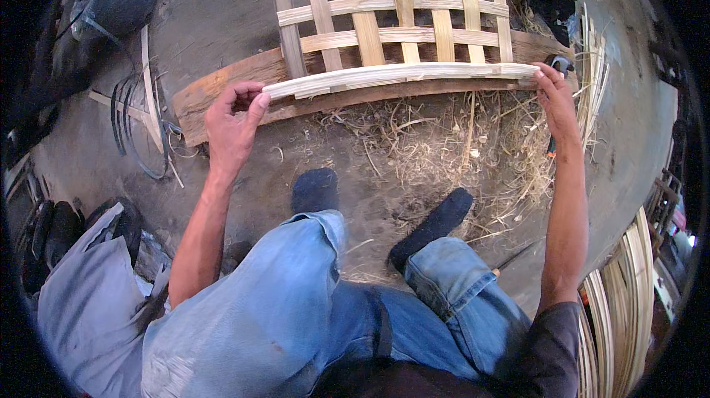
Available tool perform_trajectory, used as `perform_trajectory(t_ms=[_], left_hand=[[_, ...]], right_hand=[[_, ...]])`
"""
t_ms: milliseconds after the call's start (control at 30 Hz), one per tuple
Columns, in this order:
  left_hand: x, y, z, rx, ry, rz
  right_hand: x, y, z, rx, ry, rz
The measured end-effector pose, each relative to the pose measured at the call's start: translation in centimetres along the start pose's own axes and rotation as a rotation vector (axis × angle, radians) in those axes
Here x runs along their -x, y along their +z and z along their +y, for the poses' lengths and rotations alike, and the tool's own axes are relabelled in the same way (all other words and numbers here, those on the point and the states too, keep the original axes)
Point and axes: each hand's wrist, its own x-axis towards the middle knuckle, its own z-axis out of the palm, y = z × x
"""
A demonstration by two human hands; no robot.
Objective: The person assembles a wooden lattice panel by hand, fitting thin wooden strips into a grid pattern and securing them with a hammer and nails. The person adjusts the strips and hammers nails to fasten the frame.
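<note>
The pale wood strips [399, 74] are in the upper middle of the frame, their long side running left to right with a small bend. The left hand [233, 121] pinches their left end between thumb and fingers. The right hand [556, 102] pinches the right end, so both hands are equally near. The woven frame [367, 36] sits just above, its cross strips running the same way. I cannot tell if they touch.

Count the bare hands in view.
2: the left hand pinches the left end of the bamboo strips; the right hand pinches their right end. No others show.
</note>
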Motion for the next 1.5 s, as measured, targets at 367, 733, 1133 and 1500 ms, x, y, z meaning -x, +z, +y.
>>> perform_trajectory(t_ms=[367, 733, 1133, 1500], left_hand=[[-0.5, 0.3, -0.4, 0.051, -0.055, -0.015], [-0.6, 0.4, -0.2, -0.374, 0.246, -0.005], [-1.9, 2.4, 0.1, -0.579, 0.421, -0.109], [-1.7, 2.5, -0.3, -0.522, 0.421, -0.099]], right_hand=[[-0.1, 0.8, 0.0, -0.076, -0.040, 0.022], [-0.2, 0.8, 0.3, 0.043, -0.017, 0.005], [-0.2, 0.9, 0.2, 0.007, 0.000, -0.019], [0.0, 1.1, 0.2, -0.016, -0.023, -0.038]])
